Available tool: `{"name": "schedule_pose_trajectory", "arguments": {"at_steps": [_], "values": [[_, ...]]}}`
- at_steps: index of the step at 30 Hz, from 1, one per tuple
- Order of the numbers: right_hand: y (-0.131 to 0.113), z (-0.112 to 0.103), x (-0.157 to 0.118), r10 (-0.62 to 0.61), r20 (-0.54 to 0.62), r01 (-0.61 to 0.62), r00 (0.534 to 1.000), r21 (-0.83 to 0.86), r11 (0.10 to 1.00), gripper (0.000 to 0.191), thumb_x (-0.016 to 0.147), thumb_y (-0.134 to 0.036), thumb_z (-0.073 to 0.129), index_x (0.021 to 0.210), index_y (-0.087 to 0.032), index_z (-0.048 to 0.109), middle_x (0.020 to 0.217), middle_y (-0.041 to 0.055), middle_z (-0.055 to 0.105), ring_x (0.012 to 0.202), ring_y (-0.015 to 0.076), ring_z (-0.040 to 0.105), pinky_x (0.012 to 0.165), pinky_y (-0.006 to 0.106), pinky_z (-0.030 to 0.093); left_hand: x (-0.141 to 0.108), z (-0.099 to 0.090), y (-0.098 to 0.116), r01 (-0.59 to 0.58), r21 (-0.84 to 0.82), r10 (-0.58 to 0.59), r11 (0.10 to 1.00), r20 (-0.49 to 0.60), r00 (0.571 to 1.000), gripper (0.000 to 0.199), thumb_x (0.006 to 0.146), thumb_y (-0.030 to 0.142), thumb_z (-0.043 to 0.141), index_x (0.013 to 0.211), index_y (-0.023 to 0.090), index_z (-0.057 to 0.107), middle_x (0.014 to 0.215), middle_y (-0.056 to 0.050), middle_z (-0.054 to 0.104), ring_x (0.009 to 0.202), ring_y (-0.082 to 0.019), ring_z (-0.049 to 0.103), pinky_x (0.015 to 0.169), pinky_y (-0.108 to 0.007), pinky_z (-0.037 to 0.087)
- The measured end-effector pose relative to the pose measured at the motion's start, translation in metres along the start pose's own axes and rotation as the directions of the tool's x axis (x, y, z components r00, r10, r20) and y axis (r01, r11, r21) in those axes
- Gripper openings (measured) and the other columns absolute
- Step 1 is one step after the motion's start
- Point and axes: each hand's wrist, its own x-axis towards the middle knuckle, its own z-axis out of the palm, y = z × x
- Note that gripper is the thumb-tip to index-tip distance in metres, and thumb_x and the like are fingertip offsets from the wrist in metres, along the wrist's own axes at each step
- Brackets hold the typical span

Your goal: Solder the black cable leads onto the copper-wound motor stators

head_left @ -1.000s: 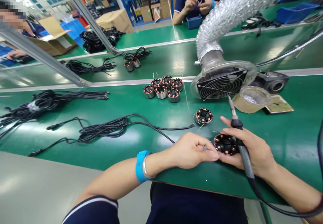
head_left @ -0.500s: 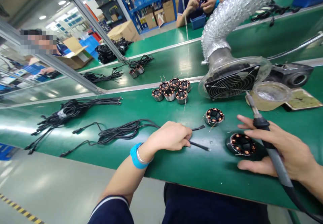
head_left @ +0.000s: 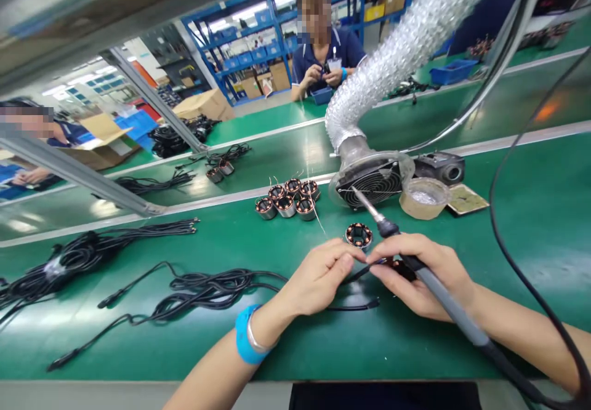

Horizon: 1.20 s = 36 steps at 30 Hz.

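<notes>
My left hand (head_left: 323, 274), with a blue band at the wrist, pinches a black cable (head_left: 357, 274) near its end. Fingertips of both hands nearly meet there. My right hand (head_left: 422, 274) is closed round the cable's end, and a soldering iron (head_left: 443, 299) lies across that hand, its metal tip pointing up and left. A dark part, mostly hidden, shows between the right fingers. One copper-wound stator (head_left: 359, 235) sits just beyond the fingertips. A second cable end (head_left: 369, 304) rests on the green table below the hands.
Several stators (head_left: 286, 205) stand in a group behind my left hand. Coiled cables (head_left: 207, 290) and a cable bundle (head_left: 87, 253) lie left. Beyond are a fume fan (head_left: 369, 185) with a foil duct (head_left: 392, 59), a tape roll (head_left: 423, 197) and a sponge tray (head_left: 466, 199). A person sits opposite.
My right hand has moved left to meet my left hand at the cable end, bringing the iron along. The near stator beside it is now largely hidden. The view has shifted upward.
</notes>
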Motion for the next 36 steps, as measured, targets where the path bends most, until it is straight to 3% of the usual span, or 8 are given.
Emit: {"name": "schedule_pose_trajectory", "arguments": {"at_steps": [2,4,7,13,19,27,32,36], "values": [[0.002,0.002,0.005,-0.037,-0.029,0.037,0.999,0.005,0.999,0.034,0.084,-0.008,0.068,0.112,-0.023,0.057,0.090,0.0005,0.071,0.074,0.0124,0.068,0.070,0.022,0.059,0.005,0.003,0.003,0.001,-0.093,0.001,0.996,0.032,0.999,0.049,0.099,0.058,0.038,0.092,0.016,0.063,0.087,-0.005,0.058,0.082,-0.016,0.055,0.077,-0.028,0.045],[0.003,0.003,0.007,-0.027,-0.072,0.027,0.997,-0.001,1.000,0.034,0.083,-0.008,0.067,0.112,-0.022,0.057,0.091,0.0014,0.070,0.073,0.0124,0.066,0.066,0.022,0.058,0.009,0.009,0.005,0.146,-0.246,-0.126,0.958,0.095,0.987,0.054,0.094,0.068,0.041,0.087,0.017,0.057,0.078,-0.002,0.055,0.065,-0.012,0.053,0.060,-0.024,0.043],[0.003,0.004,0.007,0.026,-0.099,-0.023,0.995,0.027,0.999,0.030,0.083,-0.008,0.063,0.110,-0.022,0.058,0.087,0.0014,0.069,0.069,0.0117,0.066,0.063,0.021,0.058,0.014,0.015,0.003,0.316,-0.360,-0.275,0.878,0.161,0.948,0.060,0.086,0.076,0.047,0.078,0.017,0.052,0.061,0.003,0.049,0.044,-0.007,0.039,0.044,-0.021,0.028],[0.004,0.009,-0.001,0.117,-0.110,-0.103,0.987,0.122,0.987,0.025,0.084,-0.006,0.057,0.104,-0.022,0.057,0.083,0.0006,0.070,0.067,0.0110,0.068,0.064,0.019,0.058,0.021,0.015,-0.012,0.427,-0.543,-0.283,0.723,0.331,0.900,0.062,0.075,0.074,0.060,0.075,0.012,0.061,0.051,0.000,0.053,0.037,-0.007,0.035,0.041,-0.024,0.021],[0.001,0.012,-0.006,0.160,-0.102,-0.150,0.982,0.098,0.984,0.030,0.083,-0.012,0.057,0.111,-0.021,0.057,0.081,-0.0002,0.067,0.067,0.0108,0.066,0.061,0.019,0.056,0.019,0.018,-0.020,0.340,-0.563,-0.312,0.753,0.150,0.938,0.053,0.074,0.066,0.071,0.076,0.016,0.053,0.054,0.005,0.047,0.044,-0.006,0.039,0.046,-0.020,0.025],[0.000,0.018,-0.011,0.224,-0.118,-0.227,0.967,-0.006,0.974,0.027,0.086,-0.014,0.060,0.110,-0.023,0.054,0.075,-0.0032,0.063,0.060,0.0098,0.062,0.058,0.019,0.055,0.017,0.022,-0.015,0.367,-0.564,-0.336,0.739,0.164,0.928,0.051,0.075,0.065,0.068,0.075,0.017,0.051,0.055,0.004,0.052,0.043,-0.005,0.033,0.045,-0.022,0.020],[-0.003,0.024,-0.013,0.033,-0.151,-0.051,0.988,-0.118,0.992,0.029,0.085,-0.006,0.057,0.108,-0.023,0.056,0.079,-0.0003,0.064,0.063,0.0121,0.059,0.056,0.022,0.052,0.017,0.030,-0.013,0.373,-0.605,-0.402,0.704,0.094,0.911,0.052,0.074,0.065,0.069,0.075,0.018,0.048,0.054,0.007,0.042,0.049,-0.007,0.026,0.049,-0.023,0.017],[-0.009,0.026,-0.013,-0.111,-0.078,0.094,0.991,-0.201,0.975,0.032,0.083,0.000,0.052,0.106,-0.021,0.057,0.070,0.0002,0.058,0.060,0.0146,0.051,0.054,0.026,0.047,0.014,0.029,-0.014,0.253,-0.571,-0.333,0.781,-0.038,0.942,0.052,0.076,0.066,0.067,0.075,0.019,0.046,0.067,0.004,0.043,0.064,-0.010,0.037,0.063,-0.022,0.032]]}}
